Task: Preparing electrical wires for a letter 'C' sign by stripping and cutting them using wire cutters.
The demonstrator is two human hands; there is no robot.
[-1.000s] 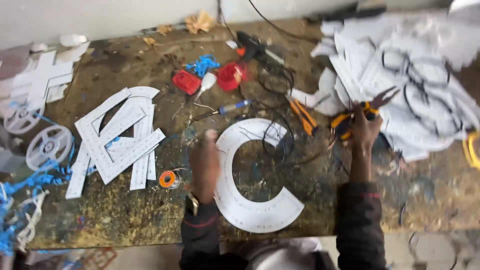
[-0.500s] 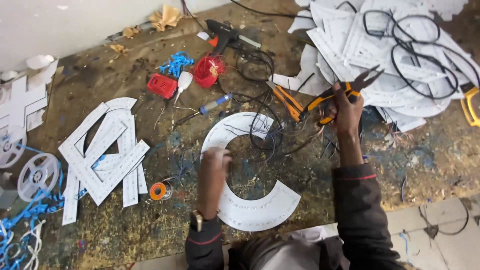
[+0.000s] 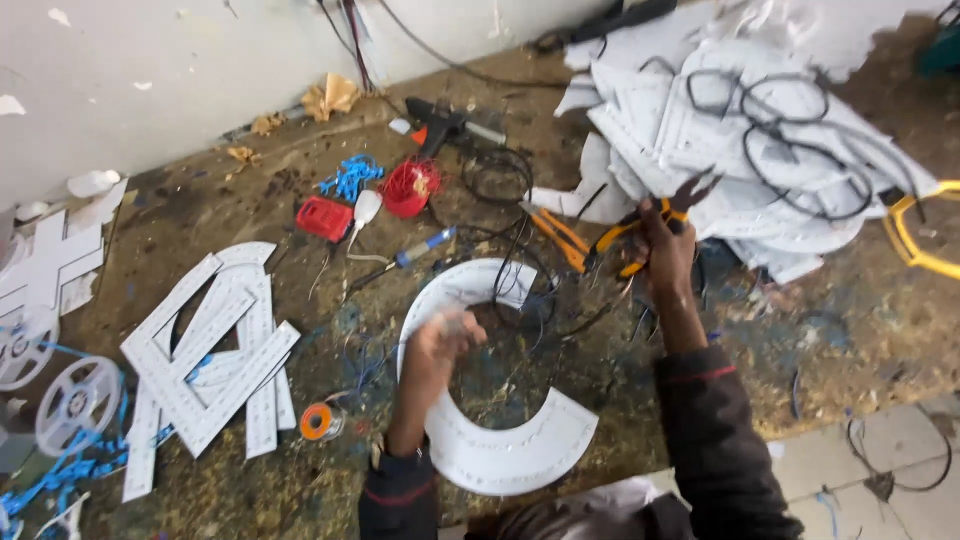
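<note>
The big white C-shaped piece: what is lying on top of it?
Thin black wires cross the upper end of the white C-shaped piece, and the left hand rests over its left curve. Whatever lies beneath the hand and the person's sleeve is hidden.

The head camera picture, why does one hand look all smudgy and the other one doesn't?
In the head view, the left hand over the white C-shaped board is smeared by motion blur; the right hand, gripping the orange pliers, looks sharper. Light is soft and even, with no glare; the frame sits tilted.
</note>
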